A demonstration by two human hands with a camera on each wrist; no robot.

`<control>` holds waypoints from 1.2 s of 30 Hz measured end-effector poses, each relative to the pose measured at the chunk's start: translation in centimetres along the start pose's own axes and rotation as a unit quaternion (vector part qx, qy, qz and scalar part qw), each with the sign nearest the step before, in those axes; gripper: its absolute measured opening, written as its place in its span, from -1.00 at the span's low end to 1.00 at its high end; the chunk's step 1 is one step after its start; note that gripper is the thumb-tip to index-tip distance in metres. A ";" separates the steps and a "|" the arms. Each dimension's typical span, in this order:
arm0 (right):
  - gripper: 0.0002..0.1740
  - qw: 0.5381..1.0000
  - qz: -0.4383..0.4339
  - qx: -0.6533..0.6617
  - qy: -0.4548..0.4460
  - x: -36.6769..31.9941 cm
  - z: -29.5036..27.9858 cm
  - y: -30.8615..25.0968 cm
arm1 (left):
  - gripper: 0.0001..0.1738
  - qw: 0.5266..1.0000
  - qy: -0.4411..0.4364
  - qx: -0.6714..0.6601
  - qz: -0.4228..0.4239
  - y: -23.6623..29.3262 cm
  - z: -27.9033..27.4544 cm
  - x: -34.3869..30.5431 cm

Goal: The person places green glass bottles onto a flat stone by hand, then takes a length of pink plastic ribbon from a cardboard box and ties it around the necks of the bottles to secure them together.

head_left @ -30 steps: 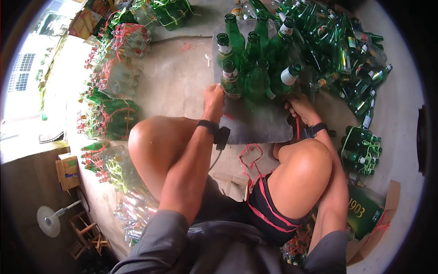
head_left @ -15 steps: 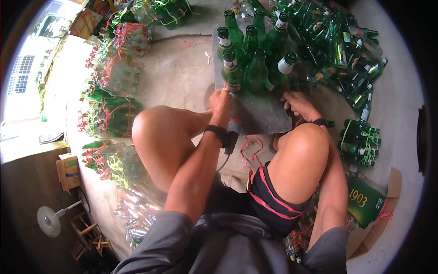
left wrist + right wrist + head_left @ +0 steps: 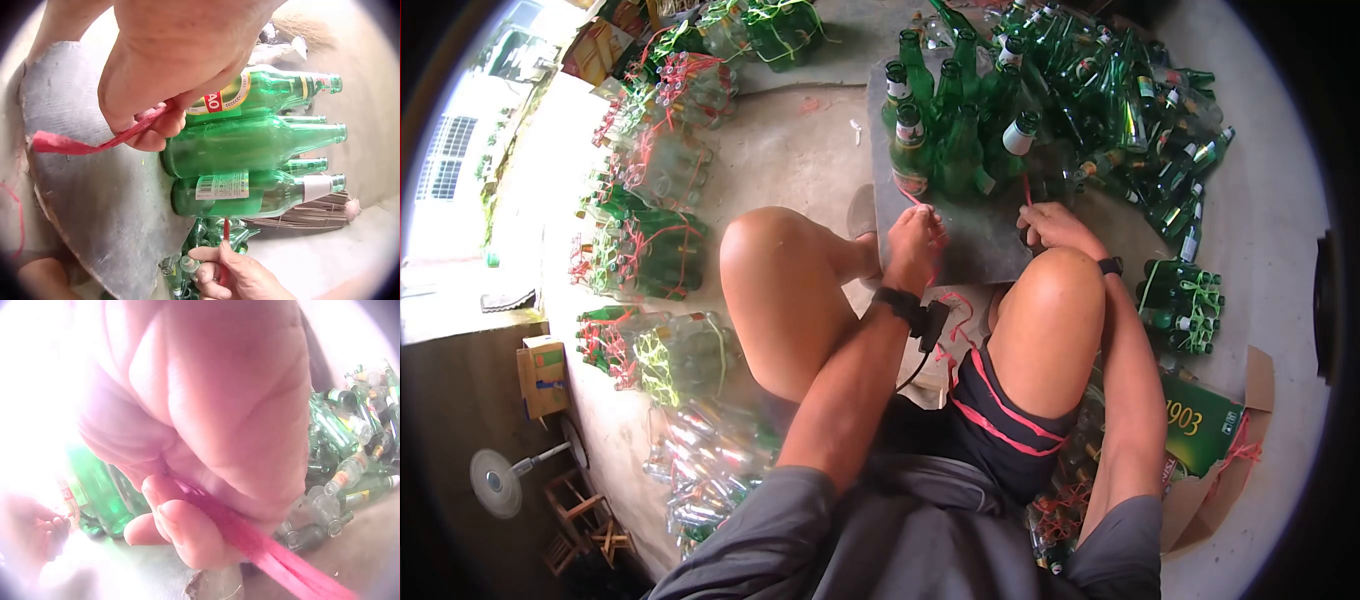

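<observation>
Several green glass bottles (image 3: 957, 150) stand upright in a tight cluster on a grey board (image 3: 975, 250). A flat red strap (image 3: 1027, 188) runs from low on the cluster to both hands. My left hand (image 3: 913, 248) grips one length just in front of the near left bottle; its loose tail (image 3: 69, 144) hangs past the fingers in the left wrist view. At the cluster's right front, my right hand (image 3: 1062, 228) pinches the other length between thumb and curled fingers. The strap's path behind the bottles is hidden.
A large heap of loose bottles (image 3: 1120, 90) lies to the right of the board. Tied bottle bundles (image 3: 660, 250) line the left side, with another bundle (image 3: 1185, 305) at the right. A green carton (image 3: 1200, 420) stands by the right arm, a fan (image 3: 497, 483) far left.
My left hand has moved right and toward my body, drawing out red strap that now shows between it and the bottles. The right hand keeps its hold near the cluster's right side.
</observation>
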State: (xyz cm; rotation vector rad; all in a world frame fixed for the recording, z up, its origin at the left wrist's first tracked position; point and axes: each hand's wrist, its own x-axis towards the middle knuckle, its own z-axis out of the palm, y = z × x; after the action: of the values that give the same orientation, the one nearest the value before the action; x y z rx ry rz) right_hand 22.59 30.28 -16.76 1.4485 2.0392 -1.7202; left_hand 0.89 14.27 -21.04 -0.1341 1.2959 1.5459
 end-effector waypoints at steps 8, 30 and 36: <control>-0.49 0.999 -0.014 0.043 -0.025 -2.4 2.4 0.4 | -0.74 0.999 0.009 0.050 0.003 -1.0 0.1 -0.6; -0.49 0.991 -0.016 0.123 0.040 -1.1 2.9 1.0 | -0.86 0.999 -0.002 -0.018 0.029 -2.9 1.3 -0.7; -0.52 0.987 -0.034 0.140 0.072 -0.5 2.4 1.8 | -0.85 0.998 -0.051 0.028 0.012 -5.7 1.3 -2.4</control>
State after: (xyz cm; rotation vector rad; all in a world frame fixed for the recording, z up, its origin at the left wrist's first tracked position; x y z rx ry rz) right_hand 22.97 27.90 -18.55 1.6439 1.9997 -2.0565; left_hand 6.88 12.88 -22.65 -0.0043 1.2614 1.5154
